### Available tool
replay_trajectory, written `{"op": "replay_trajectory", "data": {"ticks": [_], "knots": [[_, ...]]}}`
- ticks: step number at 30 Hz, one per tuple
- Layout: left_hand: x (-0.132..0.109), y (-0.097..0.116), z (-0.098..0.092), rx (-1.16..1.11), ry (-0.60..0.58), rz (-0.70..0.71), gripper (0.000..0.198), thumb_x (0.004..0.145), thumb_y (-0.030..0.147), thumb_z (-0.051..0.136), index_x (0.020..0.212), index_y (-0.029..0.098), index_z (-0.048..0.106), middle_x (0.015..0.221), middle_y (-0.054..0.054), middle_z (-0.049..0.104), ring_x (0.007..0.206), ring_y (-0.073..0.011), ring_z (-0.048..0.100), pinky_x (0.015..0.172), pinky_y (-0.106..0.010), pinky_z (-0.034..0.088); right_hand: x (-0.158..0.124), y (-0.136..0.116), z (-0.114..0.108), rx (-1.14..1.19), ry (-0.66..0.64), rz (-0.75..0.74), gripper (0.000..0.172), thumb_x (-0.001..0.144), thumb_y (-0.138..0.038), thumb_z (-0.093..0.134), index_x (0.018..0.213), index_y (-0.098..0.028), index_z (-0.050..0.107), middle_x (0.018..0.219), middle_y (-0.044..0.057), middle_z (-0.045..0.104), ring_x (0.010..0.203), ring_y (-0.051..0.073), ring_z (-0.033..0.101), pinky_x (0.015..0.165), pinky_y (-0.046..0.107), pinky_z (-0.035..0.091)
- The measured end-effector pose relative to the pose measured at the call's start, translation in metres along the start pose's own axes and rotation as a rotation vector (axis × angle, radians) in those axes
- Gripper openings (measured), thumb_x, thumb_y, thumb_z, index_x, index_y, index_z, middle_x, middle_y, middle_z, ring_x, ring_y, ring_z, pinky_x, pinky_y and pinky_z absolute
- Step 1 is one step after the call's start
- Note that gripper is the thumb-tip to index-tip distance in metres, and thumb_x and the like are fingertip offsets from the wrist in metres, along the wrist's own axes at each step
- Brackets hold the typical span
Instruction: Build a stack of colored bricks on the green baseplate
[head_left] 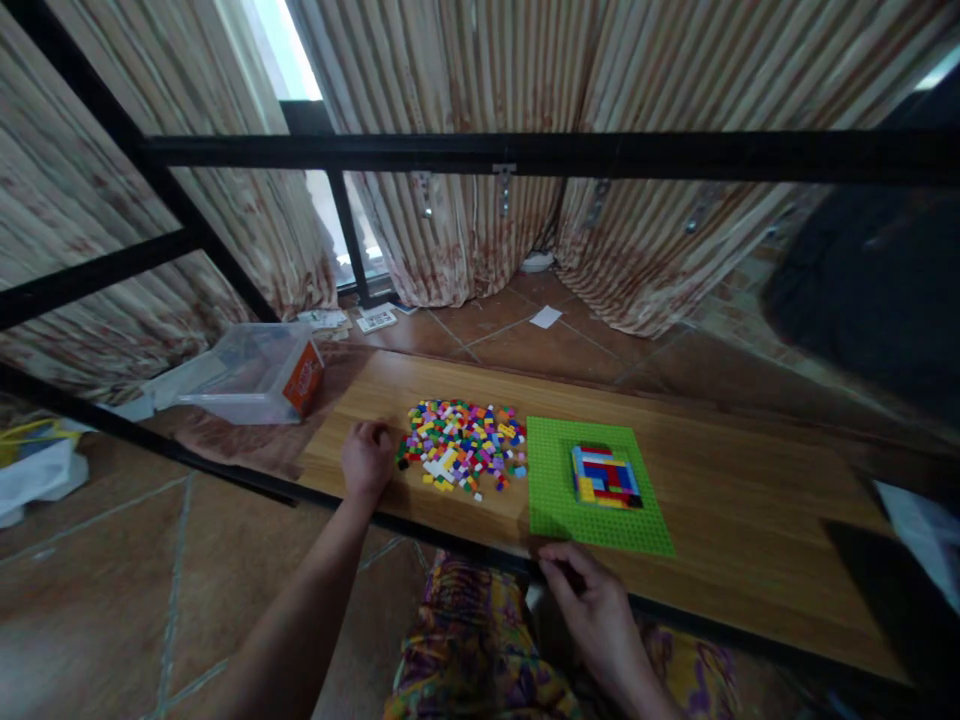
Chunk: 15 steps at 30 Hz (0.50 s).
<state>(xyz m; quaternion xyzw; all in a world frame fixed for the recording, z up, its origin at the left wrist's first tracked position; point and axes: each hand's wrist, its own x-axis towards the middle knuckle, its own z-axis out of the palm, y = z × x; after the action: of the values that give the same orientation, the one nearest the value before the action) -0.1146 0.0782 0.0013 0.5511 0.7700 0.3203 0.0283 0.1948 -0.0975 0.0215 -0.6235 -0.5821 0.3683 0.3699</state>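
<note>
A loose pile of small toy building bricks (pixel 469 440) in many colours lies on the wooden table (pixel 735 480). My left hand (pixel 367 460) rests at the pile's left side, its fingers curled in; whatever they may hold is hidden. Right of the pile lies a green baseplate (pixel 551 500). On it stands a low, roughly square brick build (pixel 607 478) in red, blue, yellow, white and light blue. My right hand (pixel 589 595) is at the table's front edge, below the baseplate, with thumb and fingertips drawn together. Anything between those fingertips is too small to tell.
A clear plastic box (pixel 259 375) with an orange label is on the floor beyond the table's left end. Black metal bars (pixel 465 152) cross the view ahead, with striped curtains (pixel 465 80) behind. White papers (pixel 922 535) appear at the far right.
</note>
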Motion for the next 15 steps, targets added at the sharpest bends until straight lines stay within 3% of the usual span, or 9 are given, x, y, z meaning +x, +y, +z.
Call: {"op": "replay_trajectory", "data": {"ticks": [7,12,15], "knots": [[-0.003,0.001,0.002,-0.031,0.001,0.002,0.025,0.083,0.023,0.046,0.091,0.018,0.069,0.098,-0.009,0.066,0.092,-0.0202,0.062,0.082,-0.030,0.047,0.029,-0.035,0.036,-0.109,-0.197,-0.241,0.020,0.093,-0.024,0.047,0.089,-0.024,0.067,0.087,0.002,0.067,0.085,0.017,0.063,0.078,0.027,0.046],[-0.005,0.001,0.003,-0.026,-0.006,0.003,0.024,0.084,0.022,0.046,0.091,0.019,0.069,0.098,-0.008,0.066,0.091,-0.0191,0.062,0.081,-0.029,0.047,0.050,-0.055,0.066,-0.195,-0.360,-0.284,0.017,0.089,-0.016,0.052,0.086,-0.022,0.068,0.086,0.002,0.066,0.086,0.017,0.062,0.078,0.029,0.045],[-0.006,0.001,0.003,-0.015,-0.013,0.007,0.024,0.084,0.021,0.047,0.091,0.019,0.069,0.098,-0.008,0.066,0.092,-0.0188,0.062,0.081,-0.029,0.047,0.065,-0.052,0.075,-0.221,-0.352,-0.299,0.017,0.088,-0.016,0.052,0.086,-0.021,0.068,0.089,0.003,0.067,0.088,0.018,0.062,0.080,0.029,0.046]]}}
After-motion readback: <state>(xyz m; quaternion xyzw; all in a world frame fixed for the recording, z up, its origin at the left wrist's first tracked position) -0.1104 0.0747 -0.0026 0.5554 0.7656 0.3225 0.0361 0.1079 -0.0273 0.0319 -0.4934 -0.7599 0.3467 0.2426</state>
